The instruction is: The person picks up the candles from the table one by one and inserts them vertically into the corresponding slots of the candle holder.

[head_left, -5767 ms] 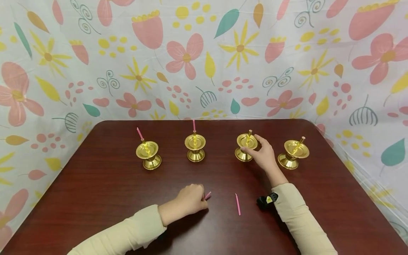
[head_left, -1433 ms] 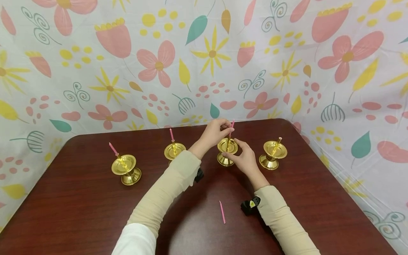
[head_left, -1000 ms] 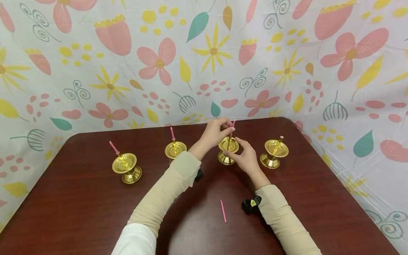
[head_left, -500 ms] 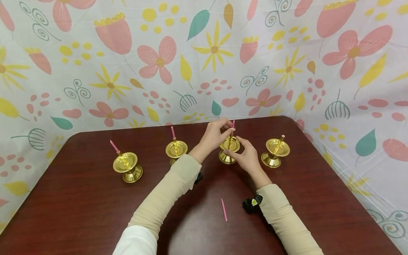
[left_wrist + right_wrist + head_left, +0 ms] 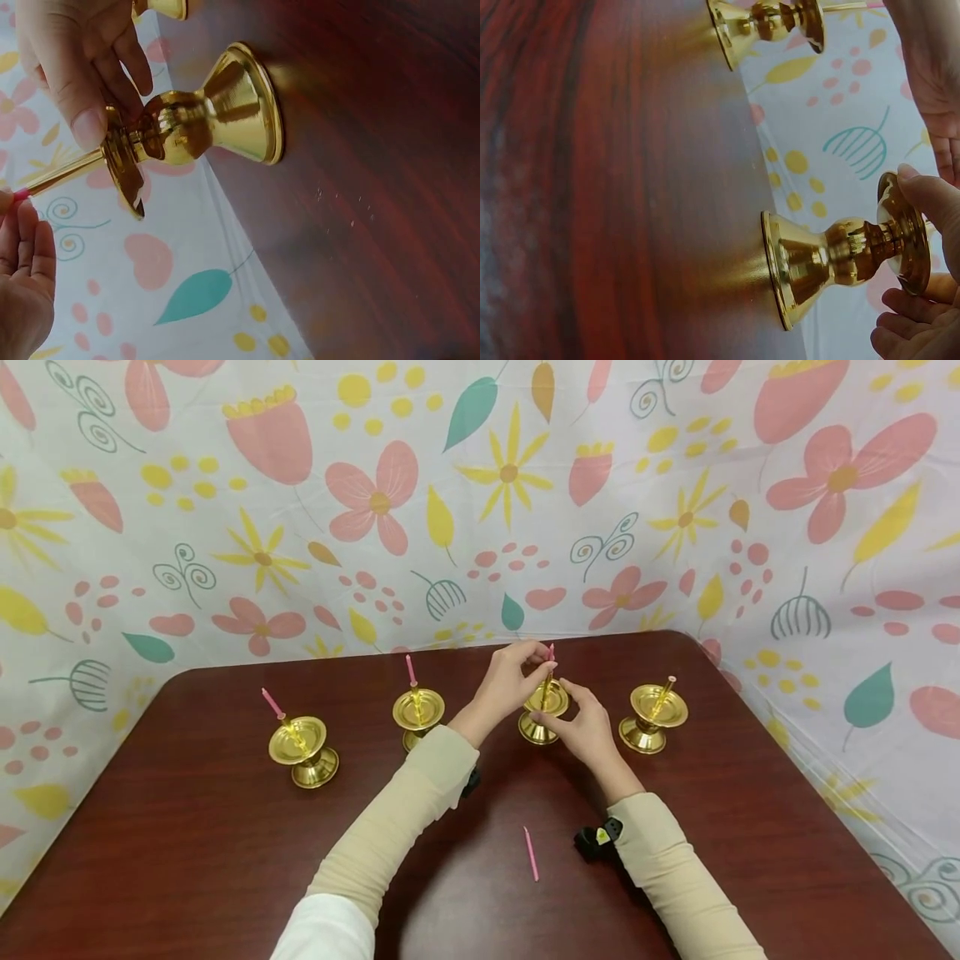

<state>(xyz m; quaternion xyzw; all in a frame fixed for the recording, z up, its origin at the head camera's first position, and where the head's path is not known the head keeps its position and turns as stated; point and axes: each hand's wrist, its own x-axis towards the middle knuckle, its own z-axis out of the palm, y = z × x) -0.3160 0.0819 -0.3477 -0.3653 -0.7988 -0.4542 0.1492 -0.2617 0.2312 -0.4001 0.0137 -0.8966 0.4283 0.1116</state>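
Note:
My left hand (image 5: pixel 506 681) pinches a pink candle (image 5: pixel 552 652) at the top of the upright tube of a brass candle holder (image 5: pixel 537 732). Only a short bit of the candle shows above the fingertips. In the left wrist view, its pink end (image 5: pixel 22 194) meets the tube's mouth between thumb and fingers. My right hand (image 5: pixel 588 731) grips the same holder by its dish, thumb on the near side and fingers at the far rim. The right wrist view shows the thumb on the rim of the dish (image 5: pixel 906 232), with the holder's base standing on the table.
Left of my hands stand two brass holders, one (image 5: pixel 315 768) at far left and one (image 5: pixel 420 706) partly behind my left forearm, each with a pink candle. A holder (image 5: pixel 660 706) without candle stands at right. A loose pink candle (image 5: pixel 531 853) lies on the dark table (image 5: pixel 187 860).
My left hand has come up from the table's middle to the third holder with a candle. Lately less of the candle shows above its fingers. The right hand keeps its grip; the view has shifted.

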